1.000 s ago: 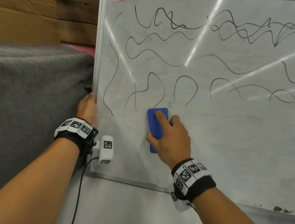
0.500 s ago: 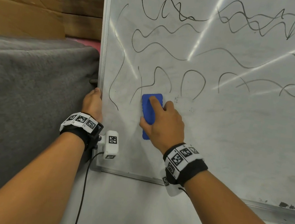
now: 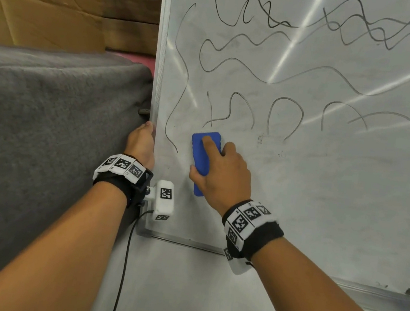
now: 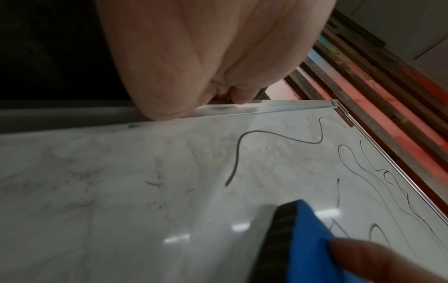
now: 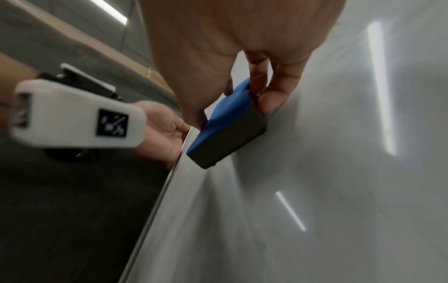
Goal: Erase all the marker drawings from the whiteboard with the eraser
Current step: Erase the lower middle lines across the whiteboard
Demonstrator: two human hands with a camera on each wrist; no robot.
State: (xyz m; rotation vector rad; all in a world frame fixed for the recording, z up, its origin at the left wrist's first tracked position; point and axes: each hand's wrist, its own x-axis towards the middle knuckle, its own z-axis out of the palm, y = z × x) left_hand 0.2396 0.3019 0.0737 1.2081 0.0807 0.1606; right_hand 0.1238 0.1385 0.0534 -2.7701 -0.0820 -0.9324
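Observation:
The whiteboard (image 3: 322,194) stands upright, its upper half covered in wavy black marker lines (image 3: 259,69), its lower half wiped but smudged. My right hand (image 3: 219,175) grips the blue eraser (image 3: 202,155) and presses its dark felt face (image 5: 232,141) flat against the board, just below the lowest squiggles and right of a long curved line (image 3: 175,116). My left hand (image 3: 141,143) grips the board's left metal frame (image 3: 159,73), fingers wrapped behind the edge. The left wrist view shows the eraser (image 4: 298,241) beside the curved line (image 4: 237,159).
A grey blanket-covered block (image 3: 49,124) sits against the board's left edge. Cardboard (image 3: 37,0) and wooden planks (image 3: 130,16) lie behind it. The board's bottom rail (image 3: 375,292) runs along a light floor (image 3: 183,293). A black cable (image 3: 124,261) hangs from my left wrist camera.
My right hand has slid the eraser left across the board, wiping away the lower ends of the squiggles there. My left hand has kept its hold on the frame.

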